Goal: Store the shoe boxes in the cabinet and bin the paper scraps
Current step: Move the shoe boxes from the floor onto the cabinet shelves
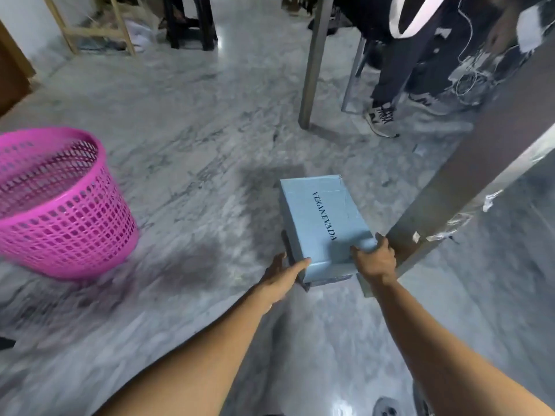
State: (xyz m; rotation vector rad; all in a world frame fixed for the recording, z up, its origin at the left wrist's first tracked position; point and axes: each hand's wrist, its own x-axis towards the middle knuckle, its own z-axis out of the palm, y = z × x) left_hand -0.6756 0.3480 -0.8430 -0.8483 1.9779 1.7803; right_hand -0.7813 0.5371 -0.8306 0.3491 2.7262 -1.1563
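A light blue shoe box (322, 217) with dark lettering on its lid is held above the marble floor, near the middle of the head view. My left hand (282, 276) grips its near left corner, fingers along the side. My right hand (375, 261) clamps its near right corner, thumb on the lid. A pink mesh plastic bin (57, 205) stands on the floor at the left, open side up and tilted in the wide view. No paper scraps show clearly; a small pale bit (419, 150) lies on the floor at right.
A grey panel edge (468, 187), maybe a cabinet door, slants down right beside the box. A metal table leg (313, 70) stands behind. Another person's legs and sneakers (380, 120) are at the upper right. Wooden stool legs (93, 28) stand far left.
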